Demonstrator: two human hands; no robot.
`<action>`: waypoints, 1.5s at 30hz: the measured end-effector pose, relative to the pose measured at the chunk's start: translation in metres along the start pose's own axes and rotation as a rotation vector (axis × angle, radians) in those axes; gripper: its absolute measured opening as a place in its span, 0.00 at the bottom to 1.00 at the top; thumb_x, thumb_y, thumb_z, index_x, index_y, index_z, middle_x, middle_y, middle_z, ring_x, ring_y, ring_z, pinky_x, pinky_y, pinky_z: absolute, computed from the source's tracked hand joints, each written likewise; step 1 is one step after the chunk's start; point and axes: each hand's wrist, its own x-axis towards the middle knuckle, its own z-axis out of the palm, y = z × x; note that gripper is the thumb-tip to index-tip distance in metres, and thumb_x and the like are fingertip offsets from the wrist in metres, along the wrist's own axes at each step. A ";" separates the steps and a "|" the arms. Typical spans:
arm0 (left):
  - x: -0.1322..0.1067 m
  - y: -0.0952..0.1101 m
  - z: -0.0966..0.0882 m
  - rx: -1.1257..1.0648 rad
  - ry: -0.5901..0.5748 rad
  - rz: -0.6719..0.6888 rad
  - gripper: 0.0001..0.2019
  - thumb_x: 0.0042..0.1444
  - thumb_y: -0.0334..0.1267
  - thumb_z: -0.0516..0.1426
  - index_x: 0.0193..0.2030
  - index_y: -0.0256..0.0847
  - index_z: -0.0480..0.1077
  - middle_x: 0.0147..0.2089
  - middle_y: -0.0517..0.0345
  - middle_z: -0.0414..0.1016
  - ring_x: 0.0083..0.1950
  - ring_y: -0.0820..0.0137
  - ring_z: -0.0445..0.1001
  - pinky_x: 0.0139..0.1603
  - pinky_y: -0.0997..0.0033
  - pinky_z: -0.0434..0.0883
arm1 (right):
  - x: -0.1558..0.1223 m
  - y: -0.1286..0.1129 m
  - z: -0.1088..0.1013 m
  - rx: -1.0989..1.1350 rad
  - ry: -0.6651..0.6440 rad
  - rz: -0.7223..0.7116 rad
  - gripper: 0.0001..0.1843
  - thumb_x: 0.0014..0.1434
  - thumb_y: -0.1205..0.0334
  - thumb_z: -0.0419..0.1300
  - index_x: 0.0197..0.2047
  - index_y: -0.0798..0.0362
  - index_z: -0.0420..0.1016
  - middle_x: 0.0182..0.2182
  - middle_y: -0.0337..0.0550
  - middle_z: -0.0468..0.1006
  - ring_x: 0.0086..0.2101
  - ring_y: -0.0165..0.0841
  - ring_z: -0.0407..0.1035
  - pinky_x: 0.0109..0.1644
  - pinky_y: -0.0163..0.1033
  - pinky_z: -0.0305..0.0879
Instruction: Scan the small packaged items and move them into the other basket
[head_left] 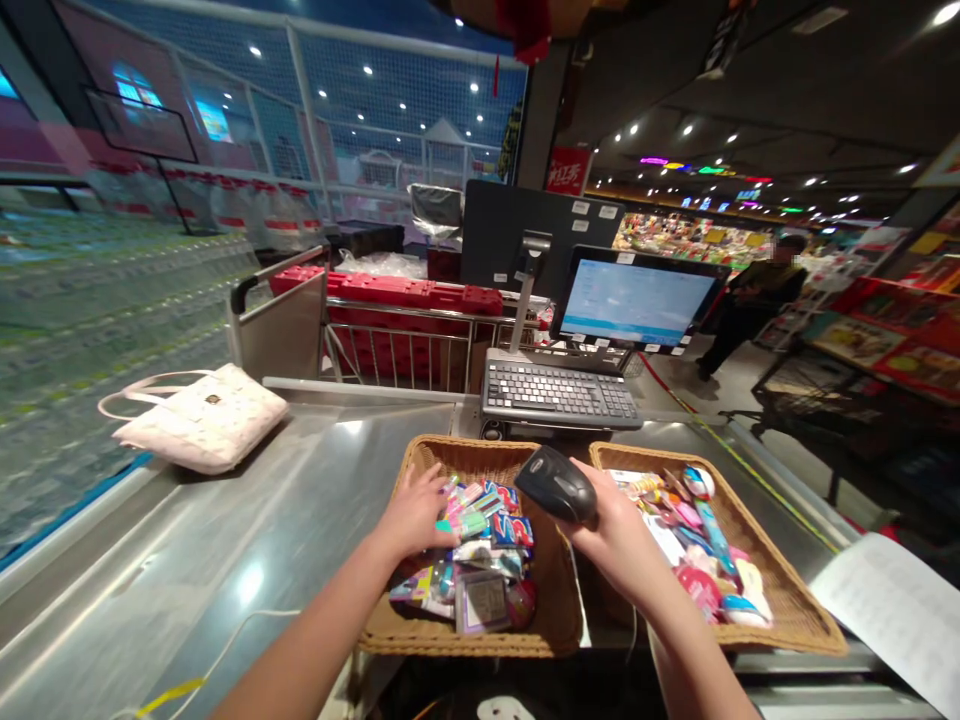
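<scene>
Two wicker baskets sit side by side on a steel checkout counter. My left hand [415, 515] reaches into the left basket [420, 455], fingers curled on the small colourful packets [480, 540] piled there. My right hand [619, 540] grips a black barcode scanner [556, 485], held over the gap between the baskets and pointing toward the left one. The right basket [787, 590] holds several small sweets and toys [694, 540].
A grey keyboard [559, 392] and a lit screen [636, 300] stand behind the baskets. A pale pink handbag [199, 415] lies on the counter [247, 540] at left. White paper [896, 610] lies at right. Red crates [397, 300] fill a trolley behind. A person [742, 300] stands further back.
</scene>
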 end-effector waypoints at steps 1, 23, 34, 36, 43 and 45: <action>0.000 0.001 -0.001 -0.008 -0.010 0.002 0.23 0.46 0.60 0.63 0.40 0.44 0.78 0.64 0.47 0.69 0.72 0.47 0.53 0.69 0.33 0.40 | -0.001 0.002 -0.001 0.001 0.009 -0.003 0.21 0.54 0.64 0.61 0.52 0.50 0.75 0.53 0.50 0.77 0.57 0.50 0.66 0.61 0.60 0.61; 0.063 0.102 -0.022 -0.066 0.181 0.173 0.16 0.61 0.53 0.53 0.48 0.48 0.75 0.68 0.52 0.63 0.72 0.54 0.53 0.70 0.37 0.47 | -0.059 0.095 -0.125 -0.255 0.395 0.238 0.20 0.58 0.48 0.58 0.46 0.52 0.77 0.42 0.52 0.79 0.46 0.48 0.73 0.53 0.52 0.68; 0.148 0.258 0.024 -0.162 0.002 0.508 0.10 0.60 0.41 0.55 0.42 0.45 0.78 0.70 0.52 0.60 0.74 0.50 0.47 0.71 0.33 0.39 | -0.074 0.137 -0.152 -0.254 0.439 0.258 0.25 0.57 0.47 0.59 0.53 0.51 0.74 0.49 0.53 0.79 0.51 0.49 0.72 0.56 0.57 0.66; 0.162 0.284 0.044 -0.162 -0.049 0.518 0.09 0.57 0.36 0.56 0.36 0.42 0.79 0.70 0.50 0.60 0.74 0.48 0.48 0.71 0.33 0.36 | -0.074 0.142 -0.156 -0.250 0.432 0.259 0.24 0.58 0.47 0.59 0.53 0.51 0.74 0.49 0.52 0.78 0.51 0.49 0.71 0.58 0.57 0.65; 0.176 0.334 0.104 -0.165 -0.110 0.476 0.12 0.51 0.31 0.57 0.40 0.39 0.79 0.67 0.39 0.64 0.72 0.44 0.51 0.73 0.39 0.40 | -0.078 0.153 -0.167 -0.233 0.438 0.245 0.23 0.58 0.47 0.59 0.53 0.50 0.74 0.51 0.52 0.78 0.52 0.48 0.71 0.59 0.57 0.64; 0.173 0.339 0.110 -0.165 -0.130 0.471 0.09 0.50 0.32 0.58 0.35 0.40 0.79 0.65 0.39 0.67 0.72 0.43 0.52 0.72 0.38 0.42 | -0.081 0.157 -0.168 -0.230 0.446 0.253 0.23 0.58 0.47 0.59 0.53 0.51 0.74 0.50 0.53 0.78 0.52 0.49 0.71 0.58 0.58 0.64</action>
